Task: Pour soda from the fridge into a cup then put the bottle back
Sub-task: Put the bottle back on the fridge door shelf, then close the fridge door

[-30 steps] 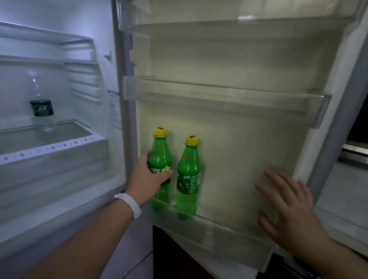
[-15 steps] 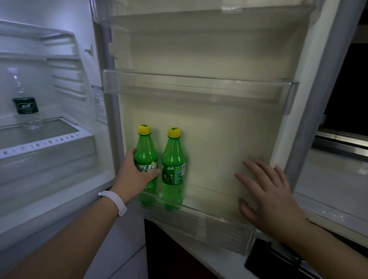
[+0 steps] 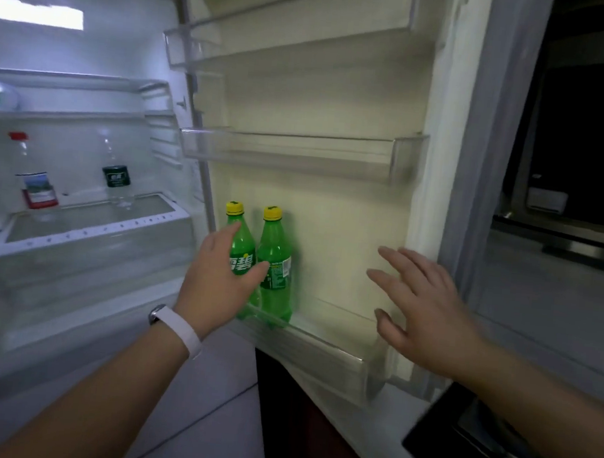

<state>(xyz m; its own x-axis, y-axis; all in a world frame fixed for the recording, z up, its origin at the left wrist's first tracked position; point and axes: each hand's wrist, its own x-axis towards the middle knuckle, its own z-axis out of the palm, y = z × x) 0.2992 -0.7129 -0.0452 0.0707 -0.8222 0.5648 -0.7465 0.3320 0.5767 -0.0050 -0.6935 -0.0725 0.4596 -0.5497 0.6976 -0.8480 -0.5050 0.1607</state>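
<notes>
Reaching into the open fridge door, the left hand [image 3: 221, 276] wraps loosely around the nearer of two green soda bottles: thumb at the front over the label, fingers curling behind, palm not clearly pressed home. I judge the grip as half formed, not a firm hold; the left soda bottle [image 3: 242, 252] stands upright on the bottom door shelf [image 3: 323, 347], at about 9 o'clock of its twin. The right soda bottle [image 3: 275, 263] touches it or stands just beside it; I cannot tell which.

The right hand [image 3: 421, 312] hovers open with fingers spread, holding nothing, at roughly 3 o'clock of the bottles, near the inner face of the fridge door [image 3: 341, 97]; whether it touches the door is unclear.

To do this step well, the left hand should close fully around the bottle's waist, below the yellow cap [image 3: 234, 208], before any lift. The shelf's clear front rail rises in front of the bottle's base, so the bottle likely needs to go straight up toward 12 o'clock until it clears the rail, and only then come outward. Pulling early could tip it, or knock the neighbour toward 3 o'clock. The middle door shelf [image 3: 289, 151] above looks well clear of the caps. Steadying the door with the right hand would help. No cup is in view.
</notes>
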